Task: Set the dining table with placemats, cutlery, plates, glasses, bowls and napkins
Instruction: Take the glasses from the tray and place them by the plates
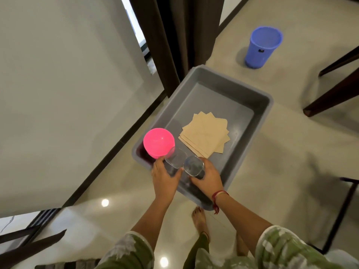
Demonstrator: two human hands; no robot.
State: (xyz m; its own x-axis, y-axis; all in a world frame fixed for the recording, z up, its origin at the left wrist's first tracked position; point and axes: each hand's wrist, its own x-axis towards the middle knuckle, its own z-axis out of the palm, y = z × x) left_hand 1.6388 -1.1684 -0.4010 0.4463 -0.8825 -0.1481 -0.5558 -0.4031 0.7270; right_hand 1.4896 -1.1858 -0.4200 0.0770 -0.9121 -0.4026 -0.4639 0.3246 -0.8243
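A grey plastic tub (260, 107) lies on the pale floor. Inside it, a pink bowl (158, 142) sits at the near left corner and a fanned stack of tan napkins (206, 133) lies in the middle. My left hand (164, 177) grips one clear glass (175, 158) over the tub's near end. My right hand (208, 175) grips a second clear glass (193, 165) just beside the first. Both glasses tilt with their rims toward the camera.
A blue waste bin (262, 47) stands on the floor beyond the tub. Dark curtains (174, 35) hang at the wall behind it. Dark wooden furniture legs (334, 90) cross the right side, and a dark metal frame (342, 210) stands at the near right. My bare foot (199, 218) is near the tub.
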